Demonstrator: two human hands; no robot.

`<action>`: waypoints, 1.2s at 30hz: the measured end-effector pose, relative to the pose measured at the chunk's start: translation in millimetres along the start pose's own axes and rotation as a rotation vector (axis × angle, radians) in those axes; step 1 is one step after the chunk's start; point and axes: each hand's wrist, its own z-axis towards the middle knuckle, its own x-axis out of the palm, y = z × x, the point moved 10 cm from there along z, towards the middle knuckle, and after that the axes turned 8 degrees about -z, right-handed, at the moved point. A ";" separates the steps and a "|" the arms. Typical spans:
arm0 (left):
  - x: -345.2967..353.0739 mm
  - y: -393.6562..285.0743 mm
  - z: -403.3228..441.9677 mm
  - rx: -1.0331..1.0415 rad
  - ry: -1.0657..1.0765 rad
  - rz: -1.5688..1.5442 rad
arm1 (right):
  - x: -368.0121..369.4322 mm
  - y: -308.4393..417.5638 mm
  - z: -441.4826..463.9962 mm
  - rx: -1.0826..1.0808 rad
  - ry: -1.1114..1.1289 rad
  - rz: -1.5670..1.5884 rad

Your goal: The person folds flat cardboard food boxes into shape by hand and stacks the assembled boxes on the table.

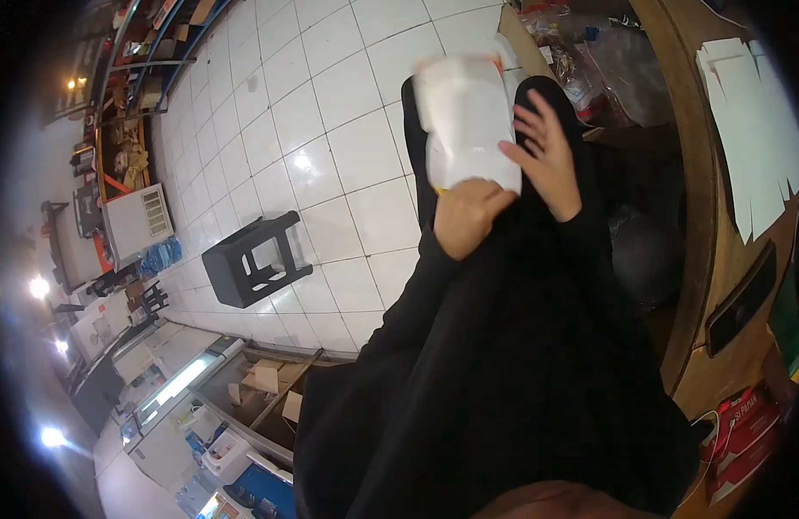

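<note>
A white folded card carton [470,117] with orange at its far edge lies over my lap, its far end blurred. My left hand [470,218] is closed on the carton's near edge, the fingers curled under and mostly hidden. A bit of yellow shows beside those knuckles. Along the carton's right side is my right hand [548,160], its fingers spread and its thumb at the card's edge. Whether that thumb presses on the card I cannot tell.
On the right, a wooden table [695,225] bears a stack of white card sheets [750,138], a dark phone [741,298] and red packets [745,432]. Plastic bags [581,65] lie at the upper right. A black stool [257,259] stands on the tiled floor [330,112].
</note>
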 end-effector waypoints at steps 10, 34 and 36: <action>30.7 -39.0 -25.3 0.004 0.188 -0.174 | -2.0 -21.9 17.4 0.063 0.257 0.155; -86.8 54.0 32.8 -0.431 -0.995 -0.849 | -30.7 98.9 -28.5 -0.191 0.161 -0.297; -89.6 37.1 39.9 -0.362 -0.947 -0.802 | -41.0 99.2 -34.0 -0.147 0.086 -0.360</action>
